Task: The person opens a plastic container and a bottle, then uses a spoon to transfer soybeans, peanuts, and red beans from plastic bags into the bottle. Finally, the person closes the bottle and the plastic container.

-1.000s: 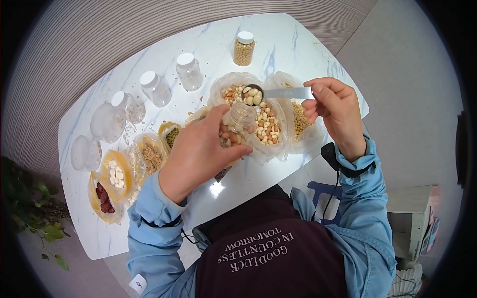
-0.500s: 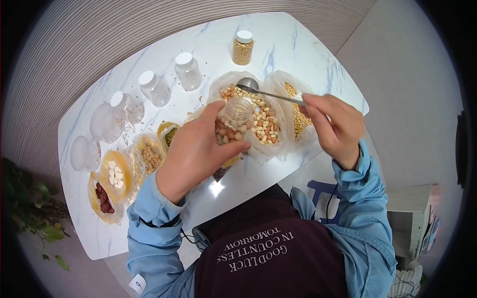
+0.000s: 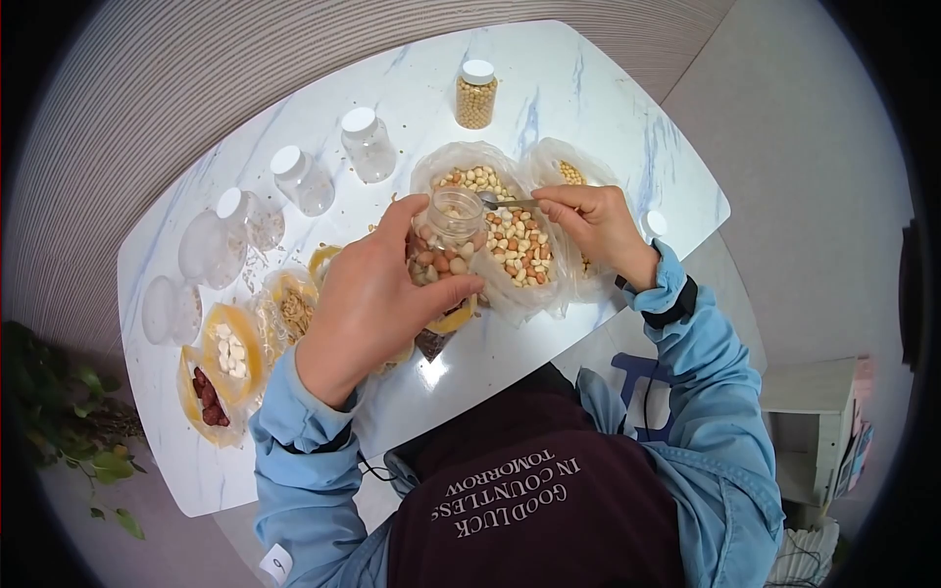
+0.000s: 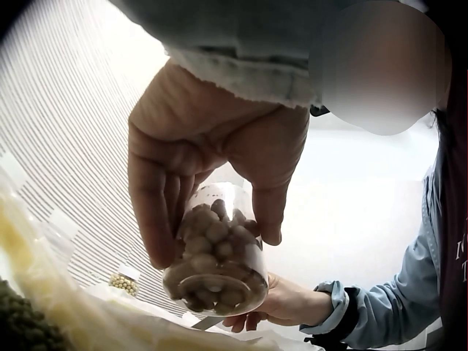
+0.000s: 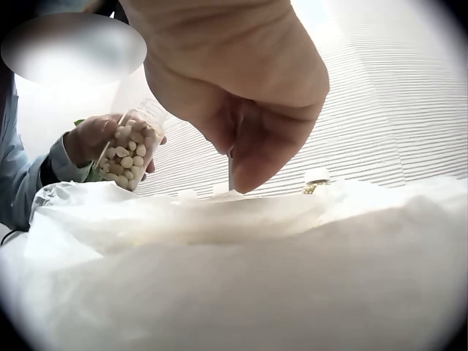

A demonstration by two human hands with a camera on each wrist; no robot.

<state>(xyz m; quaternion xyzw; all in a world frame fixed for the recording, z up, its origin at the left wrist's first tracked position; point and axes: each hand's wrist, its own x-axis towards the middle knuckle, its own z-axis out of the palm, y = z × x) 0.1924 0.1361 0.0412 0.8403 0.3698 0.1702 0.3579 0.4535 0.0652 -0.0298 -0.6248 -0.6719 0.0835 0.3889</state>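
My left hand [image 3: 368, 294] grips a clear open jar [image 3: 453, 227], thumb on one side and fingers on the other. Pinkish and pale peanuts [image 4: 212, 252] fill much of the jar, which is held up off the table and tilted in the left wrist view. With thumb and fingers, my right hand [image 3: 600, 230] pinches the handle of a metal spoon [image 3: 518, 203]. The spoon's bowl is low over a clear plastic bag of peanuts [image 3: 521, 250], partly hidden beside the jar's rim. The bag's crumpled side [image 5: 241, 278] fills the lower right wrist view.
A capped jar of yellow beans [image 3: 476, 98] stands at the back. Several white-lidded jars [image 3: 369, 147] line the far left. Open bags of white pieces [image 3: 231, 351], dark red dried fruit [image 3: 210, 400] and pale shreds [image 3: 296, 312] lie left. A white lid [image 3: 655, 223] sits right.
The spoon, loaded with peanuts near the jar's mouth earlier, swung away over the bag, and its bowl now sits lower beside the jar. The left hand and jar shifted slightly left.
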